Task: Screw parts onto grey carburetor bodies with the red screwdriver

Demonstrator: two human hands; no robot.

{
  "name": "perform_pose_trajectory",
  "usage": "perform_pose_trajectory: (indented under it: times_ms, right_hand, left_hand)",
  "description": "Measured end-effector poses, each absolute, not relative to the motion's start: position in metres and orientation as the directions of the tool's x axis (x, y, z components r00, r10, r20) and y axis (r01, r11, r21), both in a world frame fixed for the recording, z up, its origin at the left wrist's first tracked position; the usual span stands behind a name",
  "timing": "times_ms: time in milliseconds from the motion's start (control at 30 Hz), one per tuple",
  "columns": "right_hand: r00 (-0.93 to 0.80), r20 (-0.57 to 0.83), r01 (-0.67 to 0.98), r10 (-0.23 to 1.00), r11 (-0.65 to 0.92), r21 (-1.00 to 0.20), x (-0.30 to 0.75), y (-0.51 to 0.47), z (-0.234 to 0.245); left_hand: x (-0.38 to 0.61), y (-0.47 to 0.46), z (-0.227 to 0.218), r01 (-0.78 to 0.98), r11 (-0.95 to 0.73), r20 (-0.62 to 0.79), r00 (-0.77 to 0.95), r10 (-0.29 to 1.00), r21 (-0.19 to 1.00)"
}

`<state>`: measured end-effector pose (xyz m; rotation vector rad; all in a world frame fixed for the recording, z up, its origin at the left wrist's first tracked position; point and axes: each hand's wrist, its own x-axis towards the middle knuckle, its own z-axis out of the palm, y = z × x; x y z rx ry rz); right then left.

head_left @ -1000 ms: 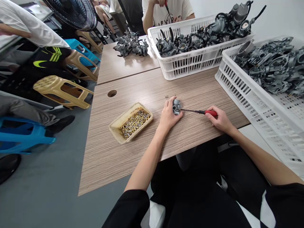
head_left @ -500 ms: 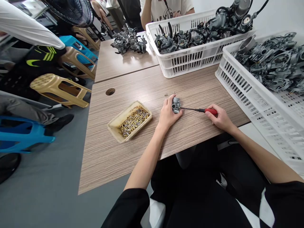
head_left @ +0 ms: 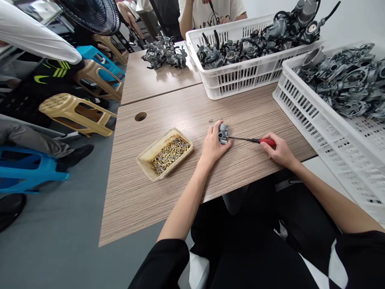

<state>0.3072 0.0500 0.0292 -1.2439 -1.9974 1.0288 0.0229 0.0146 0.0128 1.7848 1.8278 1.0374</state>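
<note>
My left hand (head_left: 213, 143) is closed around a small grey metal carburetor body (head_left: 223, 133) on the table. In my right hand (head_left: 278, 150) is a screwdriver (head_left: 267, 141) with a red handle and a long dark shaft, lying nearly level. Its tip meets the right side of the carburetor body; the exact contact point is too small to make out. Just beyond my left fingertips lie a couple of tiny metal pieces (head_left: 211, 120). To the left of my left hand sits a cream plastic tub (head_left: 144, 165) holding many small brass and silver parts (head_left: 170, 154).
A white crate (head_left: 237, 82) full of carburetors stands at the back. Another white crate (head_left: 319, 110) of metal bodies is on the right. More carburetors (head_left: 165, 53) lie at the far left of the table (head_left: 126, 204). Across it sits a person (head_left: 210, 12); stools (head_left: 64, 105) stand left.
Both hands, the carburetor body and the screwdriver stay almost in place. The whole view has shifted very slightly.
</note>
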Motion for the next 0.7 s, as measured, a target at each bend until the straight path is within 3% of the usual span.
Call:
perform_pose_trajectory:
  times_ms: [700]
  right_hand:
    - [-0.413,0.063,0.474,0.909,0.274,-0.837,0.3073,0.0503,0.0298]
  left_hand:
    - [0.0232,0.0140,0.0137,0.683,-0.080,0.219,-0.119,0.968,0.726]
